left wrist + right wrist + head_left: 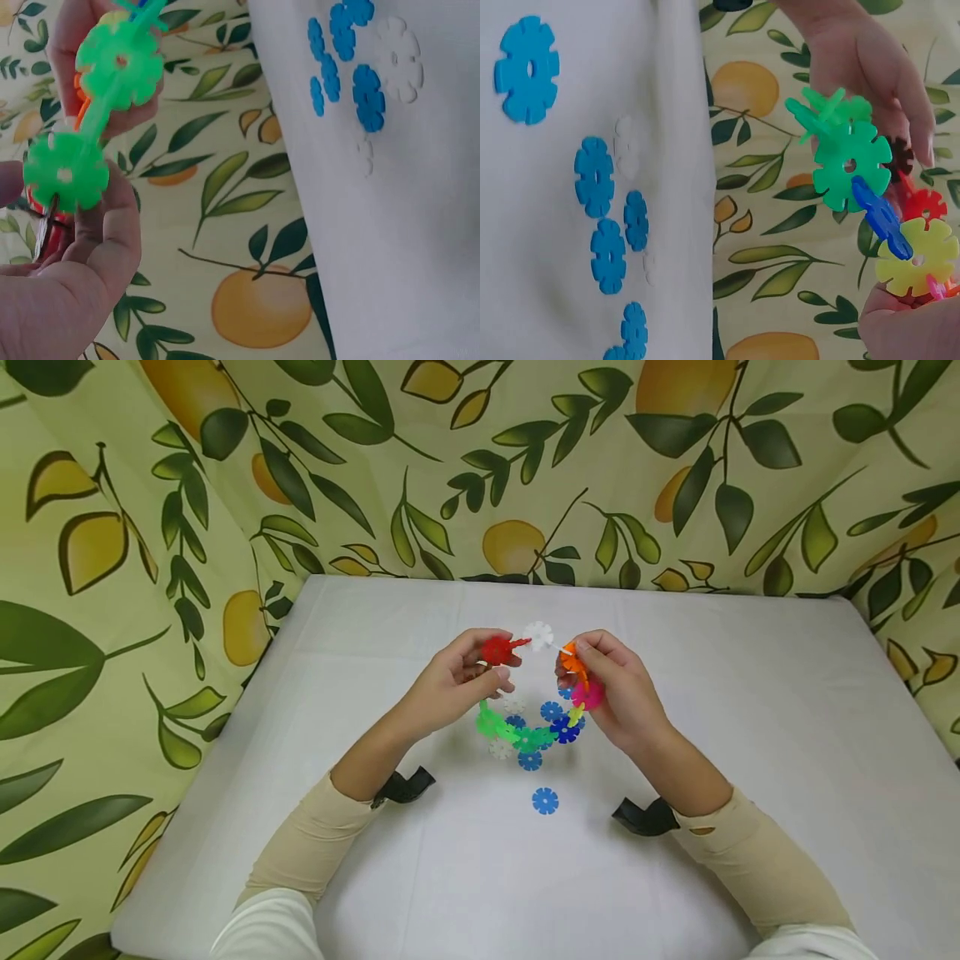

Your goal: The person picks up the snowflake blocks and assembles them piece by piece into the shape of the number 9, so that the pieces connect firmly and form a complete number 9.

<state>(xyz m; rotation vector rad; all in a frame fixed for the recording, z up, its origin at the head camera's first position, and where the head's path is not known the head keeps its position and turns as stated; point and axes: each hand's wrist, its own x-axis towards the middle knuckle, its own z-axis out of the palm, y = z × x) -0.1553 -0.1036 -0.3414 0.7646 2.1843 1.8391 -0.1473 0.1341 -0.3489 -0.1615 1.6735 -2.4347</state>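
Note:
Between the two hands hangs a loop of slotted plastic snowflake discs, raised over the table. Its white disc is at the top, between red discs on the left and orange discs on the right. My left hand holds the loop by its red and dark brown discs. The right hand pinches it at the orange discs, thumb on top. Below them run a pink disc, a yellow disc, a dark blue disc and several green discs.
Loose blue discs and white discs lie on the white-covered table under the loop. One blue disc lies nearer the front. Black straps hang at both wrists. A fruit-patterned curtain borders the table.

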